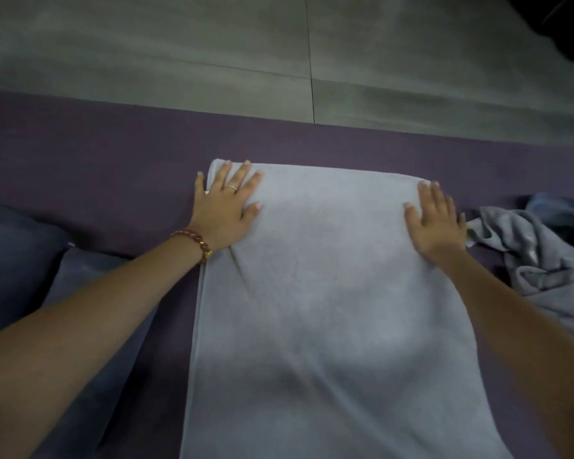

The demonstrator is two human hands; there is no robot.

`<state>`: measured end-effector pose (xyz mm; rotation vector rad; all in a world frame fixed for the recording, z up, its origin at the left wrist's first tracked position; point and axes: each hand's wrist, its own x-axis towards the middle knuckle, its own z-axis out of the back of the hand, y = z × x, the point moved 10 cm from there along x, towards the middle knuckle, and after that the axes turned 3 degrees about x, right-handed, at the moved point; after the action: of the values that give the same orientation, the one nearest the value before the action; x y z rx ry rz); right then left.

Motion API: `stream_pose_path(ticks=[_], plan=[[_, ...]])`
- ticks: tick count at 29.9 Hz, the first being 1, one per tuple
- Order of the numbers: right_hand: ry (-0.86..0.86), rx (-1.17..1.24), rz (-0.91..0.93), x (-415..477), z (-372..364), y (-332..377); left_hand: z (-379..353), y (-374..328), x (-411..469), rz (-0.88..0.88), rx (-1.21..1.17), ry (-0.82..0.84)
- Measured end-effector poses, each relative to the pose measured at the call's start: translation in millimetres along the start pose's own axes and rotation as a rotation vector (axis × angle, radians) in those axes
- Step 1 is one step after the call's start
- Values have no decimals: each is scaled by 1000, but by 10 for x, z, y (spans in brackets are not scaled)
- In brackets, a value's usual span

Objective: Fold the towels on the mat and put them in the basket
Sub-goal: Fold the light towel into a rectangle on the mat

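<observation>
A pale grey towel lies lengthwise on the purple mat, running from the mat's middle down past the bottom of the view. My left hand rests flat on its far left corner, fingers spread, a ring and a beaded bracelet showing. My right hand lies flat on the far right corner, fingers spread. Neither hand grips the cloth. A crumpled grey towel sits on the mat to the right. No basket is in view.
Dark blue fabric lies at the left, partly under my left forearm. Grey floor tiles lie beyond the mat's far edge. A dark object fills the top right corner.
</observation>
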<state>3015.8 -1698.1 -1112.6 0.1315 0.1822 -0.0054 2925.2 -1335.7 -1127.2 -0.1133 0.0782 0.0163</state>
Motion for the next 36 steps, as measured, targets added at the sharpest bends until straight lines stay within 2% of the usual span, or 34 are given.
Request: stream_pose_path(ticks=[2,3,5,7,9,11,12,14,16,18,20,22,24,26,29,31,36], plan=[[27,-19,-137,13,91,-169,4,3,74,38,13,76],[-28,-56,-109,-45,146,-80,6,-1,79,68,23,120],[-149,-93,135,-317,189,390,69,-49,9,123,85,160],[-128,-116,451,-865,8,918,176,-265,-216,83,148,99],[-38,-121,624,-1488,-238,1102,176,-641,-690,-90,119,48],[26,-148,671,-1963,-403,898,26,-898,-1338,-272,109,66],[45,-166,651,-2131,-449,687,-83,-924,-1657,-320,112,98],[60,-133,474,-2317,-431,128,-227,-820,-2181,-328,100,143],[72,-83,240,-2394,-389,-380,-220,-649,-2549,-259,62,167],[84,-69,140,-2499,-340,-555,-116,-558,-2784,-190,-39,170],[49,-40,157,-2640,-257,-493,-41,-469,-2936,-55,-263,172],[37,-5,179,-2790,-255,-388,42,-396,-3041,162,-580,157],[30,44,213,-2929,-311,-248,33,-364,-3092,358,-782,151],[35,68,220,-3019,-390,-141,-63,-364,-3119,510,-871,183],[31,100,182,-3061,-448,-143,-152,-289,-3180,694,-862,198],[44,100,191,-3063,-457,-166,-180,-315,-3212,712,-893,221],[177,38,184,-3052,-554,-344,-175,-290,-3324,628,-801,231]])
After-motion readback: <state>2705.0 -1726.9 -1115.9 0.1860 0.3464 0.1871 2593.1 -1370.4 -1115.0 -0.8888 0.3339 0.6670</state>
